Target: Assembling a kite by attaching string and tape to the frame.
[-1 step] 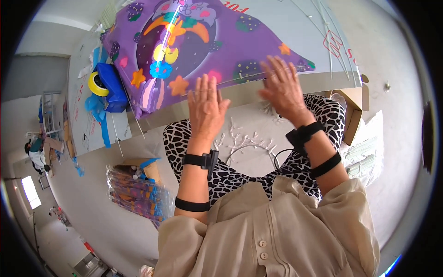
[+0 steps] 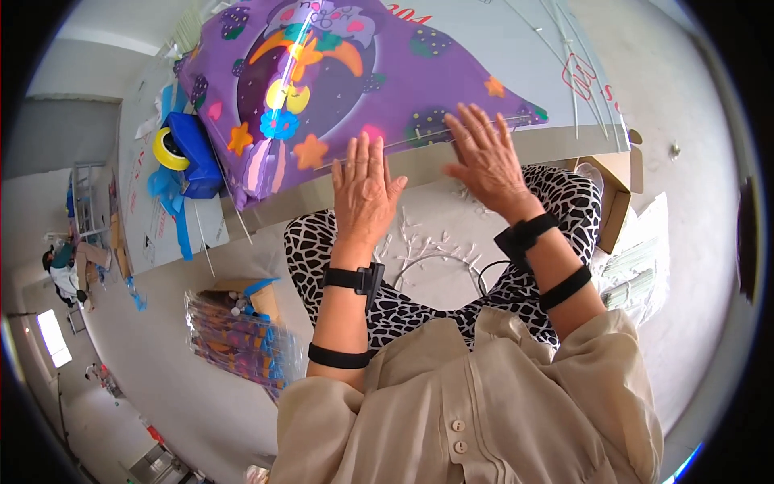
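Purple sheet (image 2: 379, 93) lies on the worktop (image 2: 508, 48), its long near side close to the worktop's near edge. Left grip (image 2: 364, 189) is at that near side, left of its middle, fingertips over the border. Right grip (image 2: 489, 161) is at the same side, farther along, toward the sheet's pointed right corner. Neither grip pinches anything: left flat, palm down, fingers straight and close together, thumb a bit out; right flattened too, fingers slightly spread, thumb out. Can't tell if the fingertips press on the sheet or hover just above.

Sheet: thin, glossy, roughly triangular, bright glare streak down it. Print has a big dark round patch, orange crescent, yellow moon, blue flower, orange stars, dark spotted berries. Near left corner wrinkled. Slim rod (image 2: 419, 139) runs along the near side.

Containers: clear bag (image 2: 292, 355) on the floor, off the worktop's near edge toward the left, holds stacked purple-and-orange printed pieces. Cardboard box (image 2: 264, 300) just beside it, small round things at its mouth, too small to tell. Brown carton (image 2: 614, 202) by the worktop's near right corner, contents hidden. Plastic bag (image 2: 655, 234) near it, pale thin sticks inside. Blue tape dispenser (image 2: 199, 157) on the worktop's left side, beside the sheet, holds a yellow tape roll (image 2: 168, 149).
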The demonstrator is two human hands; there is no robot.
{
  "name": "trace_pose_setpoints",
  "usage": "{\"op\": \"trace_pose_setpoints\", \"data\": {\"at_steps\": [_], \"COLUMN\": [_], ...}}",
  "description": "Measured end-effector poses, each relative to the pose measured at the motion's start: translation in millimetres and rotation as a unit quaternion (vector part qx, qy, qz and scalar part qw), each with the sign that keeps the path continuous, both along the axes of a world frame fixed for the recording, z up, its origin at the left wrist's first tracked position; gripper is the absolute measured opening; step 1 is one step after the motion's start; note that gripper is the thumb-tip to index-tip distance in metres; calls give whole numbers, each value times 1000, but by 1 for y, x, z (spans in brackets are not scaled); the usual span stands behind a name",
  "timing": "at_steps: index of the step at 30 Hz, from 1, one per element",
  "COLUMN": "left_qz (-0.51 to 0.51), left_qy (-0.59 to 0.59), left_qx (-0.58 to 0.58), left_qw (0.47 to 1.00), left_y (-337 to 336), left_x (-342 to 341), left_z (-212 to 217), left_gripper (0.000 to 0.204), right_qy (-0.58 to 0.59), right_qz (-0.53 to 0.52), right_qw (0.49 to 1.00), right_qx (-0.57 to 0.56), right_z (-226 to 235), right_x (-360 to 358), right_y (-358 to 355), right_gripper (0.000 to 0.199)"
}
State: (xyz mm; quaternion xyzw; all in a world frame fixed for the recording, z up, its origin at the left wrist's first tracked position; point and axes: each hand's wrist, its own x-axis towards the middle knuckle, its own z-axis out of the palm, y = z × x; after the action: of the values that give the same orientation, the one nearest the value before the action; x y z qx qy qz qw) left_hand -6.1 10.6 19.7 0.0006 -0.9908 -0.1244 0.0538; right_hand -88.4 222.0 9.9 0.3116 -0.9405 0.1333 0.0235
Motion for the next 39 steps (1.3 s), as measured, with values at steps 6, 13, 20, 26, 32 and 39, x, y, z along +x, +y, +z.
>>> {"op": "trace_pose_setpoints", "data": {"at_steps": [6, 13, 20, 26, 32, 39], "left_qz": [27, 167, 301, 410, 457, 505], "left_qy": [-46, -72, 226, 253, 294, 182], "left_qx": [-43, 29, 158, 260, 360, 360], "left_qw": [998, 983, 913, 837, 758, 763], "left_y": [-14, -45, -124, -217, -260, -292], "left_x": [8, 19, 61, 69, 48, 23], "left_z": [-14, -10, 32, 41, 43, 71], "left_gripper": [70, 71, 16, 7, 15, 22], "right_qy": [4, -20, 0, -31, 37, 71], "right_qz": [-95, -155, -59, 31, -56, -63], "right_qw": [995, 986, 994, 973, 975, 981], "right_qx": [33, 55, -90, -226, -210, -167], "right_z": [-7, -7, 27, 12, -4, -8], "right_x": [-3, -12, 13, 26, 21, 16], "right_y": [36, 58, 20, -43, -58, -58], "right_gripper": [77, 92, 71, 21, 26, 29]}}
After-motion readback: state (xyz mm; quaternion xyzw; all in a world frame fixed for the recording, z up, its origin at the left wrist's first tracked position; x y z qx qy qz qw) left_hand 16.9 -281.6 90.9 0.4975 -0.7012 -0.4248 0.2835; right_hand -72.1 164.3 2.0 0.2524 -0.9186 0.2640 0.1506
